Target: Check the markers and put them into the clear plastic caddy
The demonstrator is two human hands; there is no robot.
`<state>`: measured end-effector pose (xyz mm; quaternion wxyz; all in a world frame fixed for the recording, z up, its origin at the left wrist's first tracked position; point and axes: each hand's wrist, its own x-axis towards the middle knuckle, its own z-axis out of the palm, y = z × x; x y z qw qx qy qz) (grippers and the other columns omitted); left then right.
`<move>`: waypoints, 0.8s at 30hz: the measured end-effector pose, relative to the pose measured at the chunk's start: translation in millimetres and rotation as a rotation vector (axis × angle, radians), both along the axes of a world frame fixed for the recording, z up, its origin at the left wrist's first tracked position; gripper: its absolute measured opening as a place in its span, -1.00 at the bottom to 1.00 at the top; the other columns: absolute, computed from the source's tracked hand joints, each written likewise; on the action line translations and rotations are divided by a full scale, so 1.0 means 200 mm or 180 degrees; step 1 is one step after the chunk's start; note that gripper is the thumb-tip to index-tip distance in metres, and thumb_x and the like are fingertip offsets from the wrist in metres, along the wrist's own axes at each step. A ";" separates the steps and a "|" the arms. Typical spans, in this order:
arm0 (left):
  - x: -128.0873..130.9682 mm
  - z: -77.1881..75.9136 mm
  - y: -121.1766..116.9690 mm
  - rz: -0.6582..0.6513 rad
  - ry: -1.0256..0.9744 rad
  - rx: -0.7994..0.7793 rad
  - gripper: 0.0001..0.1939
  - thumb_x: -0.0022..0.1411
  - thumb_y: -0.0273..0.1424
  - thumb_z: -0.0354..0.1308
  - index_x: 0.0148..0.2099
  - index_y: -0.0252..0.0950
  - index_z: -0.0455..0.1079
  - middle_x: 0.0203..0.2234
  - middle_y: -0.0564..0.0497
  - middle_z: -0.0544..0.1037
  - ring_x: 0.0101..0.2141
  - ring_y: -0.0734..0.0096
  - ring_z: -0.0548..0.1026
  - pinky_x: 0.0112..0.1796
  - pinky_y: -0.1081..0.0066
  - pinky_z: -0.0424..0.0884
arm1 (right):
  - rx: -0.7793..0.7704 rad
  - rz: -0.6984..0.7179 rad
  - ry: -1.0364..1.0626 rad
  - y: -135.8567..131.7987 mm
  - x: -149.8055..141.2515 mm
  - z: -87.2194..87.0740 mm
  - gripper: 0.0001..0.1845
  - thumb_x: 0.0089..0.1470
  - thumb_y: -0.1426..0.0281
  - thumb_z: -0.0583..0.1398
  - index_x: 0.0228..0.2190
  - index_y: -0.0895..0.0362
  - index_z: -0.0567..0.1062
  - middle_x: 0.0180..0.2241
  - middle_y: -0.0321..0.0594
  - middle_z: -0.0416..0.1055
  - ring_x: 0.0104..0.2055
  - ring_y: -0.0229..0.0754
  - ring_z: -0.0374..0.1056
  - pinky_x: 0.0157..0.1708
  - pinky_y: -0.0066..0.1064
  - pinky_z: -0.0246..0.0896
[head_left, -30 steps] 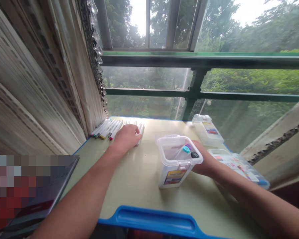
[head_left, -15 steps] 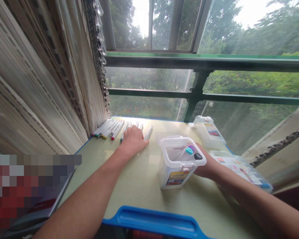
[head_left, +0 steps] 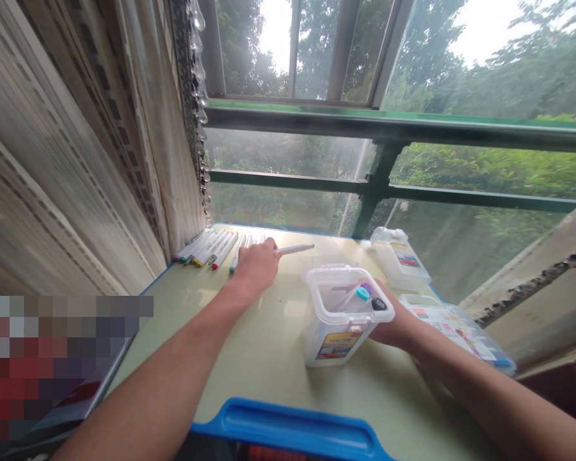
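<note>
My left hand [head_left: 259, 262] is closed around a white marker [head_left: 295, 248], whose far end points right over the table. Just behind and left of that hand lies a row of white markers [head_left: 225, 248] with coloured ends, partly covered by my fingers. A clear plastic tub [head_left: 333, 326] with its lid open stands right of centre; several markers with purple, turquoise and black caps [head_left: 363, 293] lean inside. Behind the tub's right side is my right hand [head_left: 388, 320], its fingers mostly hidden, seemingly against the tub's wall.
A second clear container [head_left: 400, 259] lies at the table's back right. Nearer me is a flat clear case [head_left: 461, 333] with a printed sheet. The pale table [head_left: 249, 365] has a blue tray edge [head_left: 297, 422] in front. Curtains [head_left: 100, 128] hang left; a window rail stands behind.
My left hand has lifted the rightmost marker and turned it from slanting on the table to nearly level, pointing right. The tub and my right hand stay about where they were.
</note>
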<state>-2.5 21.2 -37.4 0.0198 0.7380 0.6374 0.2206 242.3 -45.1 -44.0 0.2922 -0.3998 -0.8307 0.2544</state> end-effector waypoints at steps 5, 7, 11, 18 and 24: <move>0.02 0.02 0.00 -0.0042 -0.0495 0.0199 -0.83 0.50 -0.38 -0.07 -0.06 -0.26 0.34 -0.35 -0.11 0.67 -0.28 0.11 0.63 -0.19 0.23 0.40 | -0.0046 0.0002 0.0054 0.00 -0.01 0.01 -0.91 -0.09 0.48 0.26 -0.51 0.11 0.59 -0.38 -0.16 0.65 -0.36 -0.04 0.52 -0.33 -0.28 0.40; 0.02 0.02 -0.01 -0.0114 -0.0661 0.0290 -0.84 0.50 -0.39 -0.09 -0.06 -0.23 0.31 -0.33 -0.09 0.67 -0.30 0.15 0.62 -0.29 0.29 0.38 | 0.0030 -0.0016 -0.0007 0.00 -0.01 0.01 -0.93 -0.10 0.47 0.26 -0.53 0.11 0.58 -0.38 -0.16 0.64 -0.36 -0.04 0.50 -0.34 -0.29 0.39; 0.04 0.02 -0.03 -0.0378 -0.1064 0.0563 -0.88 0.48 -0.39 -0.07 -0.05 -0.21 0.29 -0.28 -0.07 0.65 -0.28 0.17 0.59 -0.31 0.29 0.38 | 0.0252 -0.0311 -0.0102 0.01 0.00 0.03 -0.91 -0.16 0.48 0.23 -0.62 0.11 0.46 -0.51 -0.20 0.56 -0.46 -0.10 0.40 -0.42 -0.33 0.29; 0.06 0.04 -0.08 -0.1092 -0.1651 0.1216 -0.86 0.48 -0.35 -0.04 0.00 -0.21 0.29 -0.24 -0.06 0.60 -0.27 0.25 0.56 -0.23 0.29 0.44 | 0.0287 -0.1232 0.0458 -0.01 0.01 0.06 -0.77 0.15 0.25 0.15 -0.29 0.11 0.53 -0.42 -0.16 0.56 -0.43 -0.09 0.44 -0.44 -0.33 0.26; 0.05 0.08 -0.11 -0.1462 -0.1719 0.1868 -0.86 0.48 -0.40 0.03 0.04 -0.23 0.32 -0.12 -0.07 0.58 -0.19 0.33 0.57 -0.14 0.32 0.49 | -0.0282 -0.1353 0.2053 0.02 0.00 0.14 -0.52 0.23 0.04 0.15 0.03 0.09 0.38 -0.21 -0.17 0.55 -0.48 -0.21 0.44 -0.56 -0.39 0.25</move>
